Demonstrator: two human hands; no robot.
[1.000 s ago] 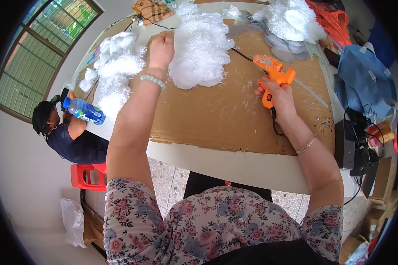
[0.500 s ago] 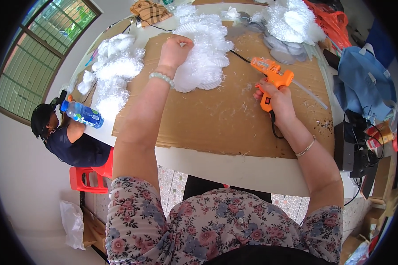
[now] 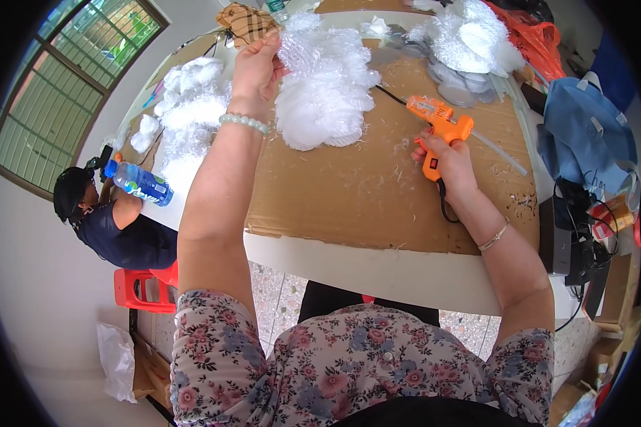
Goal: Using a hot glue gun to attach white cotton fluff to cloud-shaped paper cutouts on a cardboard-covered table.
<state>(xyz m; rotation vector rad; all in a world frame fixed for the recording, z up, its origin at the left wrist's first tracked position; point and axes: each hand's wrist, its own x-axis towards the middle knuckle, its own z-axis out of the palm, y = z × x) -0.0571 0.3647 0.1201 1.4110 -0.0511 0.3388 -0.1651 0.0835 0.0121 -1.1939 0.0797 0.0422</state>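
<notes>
My right hand (image 3: 449,162) is wrapped round an orange glue gun (image 3: 441,127), its nozzle toward the upper left and a clear glue stick (image 3: 500,152) coming out of its back end. My left hand (image 3: 258,70) is raised at the left edge of a shaggy white fringed piece (image 3: 322,96) lying on the cardboard. Its fingers are curled together close to the fringe; whatever is pinched in them, if anything, is too small to make out.
Brown cardboard (image 3: 377,206) with stray white fibres covers the white table. More white fluff (image 3: 192,107) lies left, with another heap (image 3: 470,35) on translucent discs (image 3: 459,82). A water bottle (image 3: 139,183) stands near a seated person (image 3: 124,228). A blue bag (image 3: 587,132) sits right.
My left hand has moved up and left, from over the white piece to its edge. The white piece looks slightly spread and shifted. My right hand and the glue gun stay nearly still.
</notes>
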